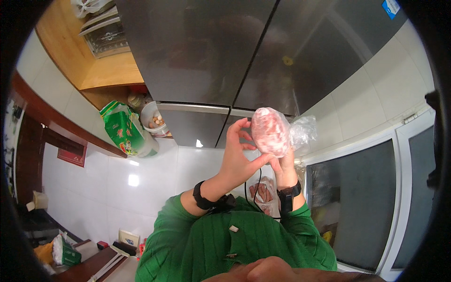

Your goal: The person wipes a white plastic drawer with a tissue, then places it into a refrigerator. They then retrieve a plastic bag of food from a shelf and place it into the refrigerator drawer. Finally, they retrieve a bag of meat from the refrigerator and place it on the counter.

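A rounded lump of pink-and-white meat, possibly minced, in a clear plastic bag (270,132) is held up in front of the refrigerator. My left hand (238,155) curves around its left side, the thumb at the lower edge. From below and behind, my right hand (285,164) supports it, most of those fingers hidden by the meat. The gathered end of the bag (303,131) sticks out to the right. Lower down, partly behind my right wrist, another clear bag (263,192) contains several reddish-brown pieces, perhaps meat.
The dark grey refrigerator (197,53) has its doors closed. Left of it stand a white bucket of eggs (155,120) and a green-and-white sack (127,130), near a wooden shelf (112,72). A white-framed glass door (352,204) is at the right. Black cables (254,197) hang by my wrists.
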A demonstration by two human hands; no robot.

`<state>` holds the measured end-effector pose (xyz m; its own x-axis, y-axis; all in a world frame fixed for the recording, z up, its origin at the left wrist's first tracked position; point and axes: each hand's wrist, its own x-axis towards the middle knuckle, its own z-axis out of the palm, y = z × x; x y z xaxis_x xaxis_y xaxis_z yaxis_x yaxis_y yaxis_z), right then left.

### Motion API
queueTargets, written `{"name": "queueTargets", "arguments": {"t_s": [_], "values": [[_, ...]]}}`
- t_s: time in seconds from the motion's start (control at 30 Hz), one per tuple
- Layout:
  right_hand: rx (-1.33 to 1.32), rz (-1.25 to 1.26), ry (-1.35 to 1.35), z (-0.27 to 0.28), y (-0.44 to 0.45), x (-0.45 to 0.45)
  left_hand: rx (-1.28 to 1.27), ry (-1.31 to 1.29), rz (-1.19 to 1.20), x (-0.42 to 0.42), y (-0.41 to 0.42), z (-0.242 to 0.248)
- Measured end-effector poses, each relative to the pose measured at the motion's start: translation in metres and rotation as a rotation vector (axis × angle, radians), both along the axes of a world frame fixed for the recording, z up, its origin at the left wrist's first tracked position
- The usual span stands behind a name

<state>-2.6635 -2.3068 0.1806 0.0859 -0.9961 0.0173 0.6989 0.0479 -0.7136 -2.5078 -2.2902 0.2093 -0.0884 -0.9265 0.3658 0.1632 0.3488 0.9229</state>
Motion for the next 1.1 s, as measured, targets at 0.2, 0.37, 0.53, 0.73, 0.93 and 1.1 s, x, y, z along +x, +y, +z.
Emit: {"name": "queueTargets", "arguments": {"t_s": [0.2, 0.37, 0.53, 0.73, 0.93, 1.1], "values": [[0.025, -0.062, -0.024, 0.004, 0.005, 0.002, -0.023, 0.073, -0.084, 0.0, 0.001, 0.0], [0.016, -0.05, -0.042, 0.007, 0.006, 0.003, -0.016, 0.072, -0.1, 0.001, 0.0, 0.0], [0.016, -0.041, -0.085, 0.007, 0.007, 0.002, -0.007, 0.07, -0.112, 0.002, 0.0, 0.002], [0.061, -0.096, -0.036, 0.001, 0.007, -0.001, -0.003, 0.072, -0.122, 0.001, 0.0, 0.001], [0.078, -0.12, -0.031, -0.002, 0.008, -0.005, 0.019, 0.066, -0.124, -0.001, 0.0, 0.0], [0.078, -0.123, -0.026, -0.01, 0.008, -0.01, 0.035, 0.044, -0.119, -0.002, -0.001, -0.002]]}}
